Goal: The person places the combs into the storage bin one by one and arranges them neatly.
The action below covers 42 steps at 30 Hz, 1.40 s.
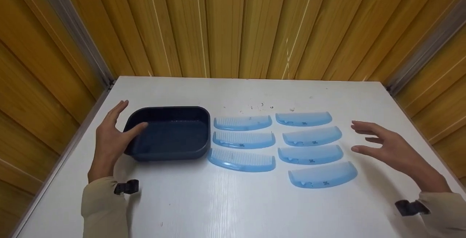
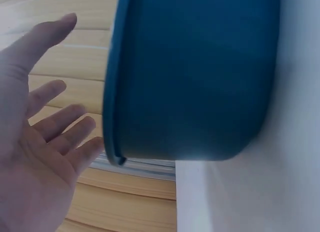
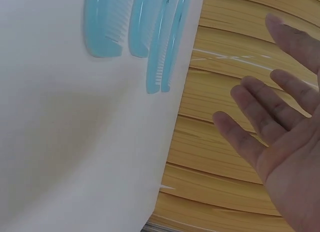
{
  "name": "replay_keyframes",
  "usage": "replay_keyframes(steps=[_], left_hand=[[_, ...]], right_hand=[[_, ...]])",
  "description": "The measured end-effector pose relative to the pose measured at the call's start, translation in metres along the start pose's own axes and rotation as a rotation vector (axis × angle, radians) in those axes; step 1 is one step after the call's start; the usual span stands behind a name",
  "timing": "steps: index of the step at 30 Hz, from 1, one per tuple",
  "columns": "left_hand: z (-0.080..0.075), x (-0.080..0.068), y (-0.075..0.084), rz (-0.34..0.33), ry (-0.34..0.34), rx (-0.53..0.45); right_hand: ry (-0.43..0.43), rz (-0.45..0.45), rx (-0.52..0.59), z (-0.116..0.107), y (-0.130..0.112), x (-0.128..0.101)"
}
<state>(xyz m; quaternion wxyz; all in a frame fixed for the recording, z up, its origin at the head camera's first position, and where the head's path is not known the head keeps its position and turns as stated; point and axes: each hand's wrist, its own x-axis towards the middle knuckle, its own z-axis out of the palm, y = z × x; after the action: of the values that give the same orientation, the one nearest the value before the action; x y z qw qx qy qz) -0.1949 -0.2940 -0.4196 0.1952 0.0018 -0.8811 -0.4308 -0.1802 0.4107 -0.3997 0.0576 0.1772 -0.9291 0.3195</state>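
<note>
My left hand (image 1: 113, 136) hovers at the left side of a dark blue plastic box (image 1: 169, 156), thumb spread over its near-left rim. In the left wrist view the box wall (image 2: 195, 77) stands beside the spread fingers (image 2: 60, 122), and the palm holds nothing. My right hand (image 1: 391, 147) hangs above the table, right of several light blue combs, its fingers apart and bare. Nearest to it lie a comb (image 1: 313, 136) and another comb (image 1: 311, 155) in the right column. Comb ends (image 3: 102, 27) also show in the right wrist view, left of the hand (image 3: 285, 147).
Three combs form a column beside the box, the top one (image 1: 243, 123) farthest back. The lowest right comb (image 1: 323, 175) lies nearest the front. Small dark specks (image 1: 262, 104) mark the white table (image 1: 218, 209) behind the combs. Yellow wood-patterned panels (image 1: 225, 27) enclose it.
</note>
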Motion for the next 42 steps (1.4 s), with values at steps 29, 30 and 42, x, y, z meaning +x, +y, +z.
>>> replay_keyframes(steps=[29,30,42], left_hand=[[0.011,-0.008,-0.054,-0.257,0.074,-0.326],[0.013,-0.007,-0.054,-0.263,0.083,-0.345],[0.01,-0.009,-0.06,-0.347,0.127,-0.345]], right_hand=[[-0.084,0.108,-0.031,0.01,0.007,-0.019],[-0.086,0.11,-0.035,0.009,0.008,-0.02],[-0.217,0.183,-0.031,0.005,0.017,-0.016]])
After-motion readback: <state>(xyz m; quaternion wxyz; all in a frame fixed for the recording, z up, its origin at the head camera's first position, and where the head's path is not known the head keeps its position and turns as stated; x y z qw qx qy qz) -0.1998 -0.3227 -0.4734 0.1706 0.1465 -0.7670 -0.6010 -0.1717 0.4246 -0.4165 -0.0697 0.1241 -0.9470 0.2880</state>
